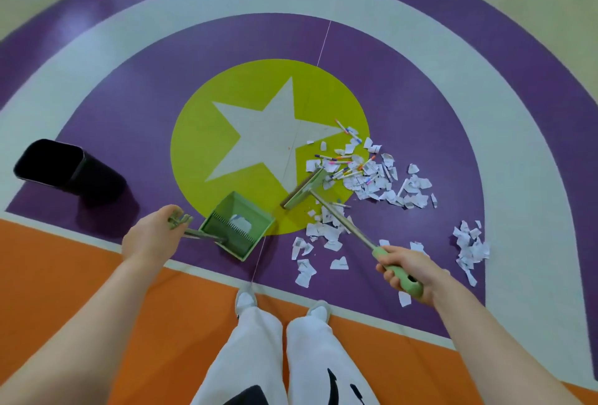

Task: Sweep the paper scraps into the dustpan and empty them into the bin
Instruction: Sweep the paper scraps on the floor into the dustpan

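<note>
A green dustpan [239, 226] rests on the floor at the edge of the yellow circle, with a few white scraps inside. My left hand [152, 236] grips the top of its long handle. My right hand [407, 270] grips the green handle of a broom whose head [305, 189] lies on the floor to the right of the pan. White paper scraps [382, 181] mixed with several coloured pens lie piled just right of the broom head. More scraps [318, 236] are strewn under the broom's shaft, and a small heap [469, 246] lies far right.
A black bin [55, 163] stands on the purple floor at the left, well apart from the dustpan. My feet in white shoes [281, 306] stand on the orange band below. The floor bears a yellow circle with a white star [265, 132].
</note>
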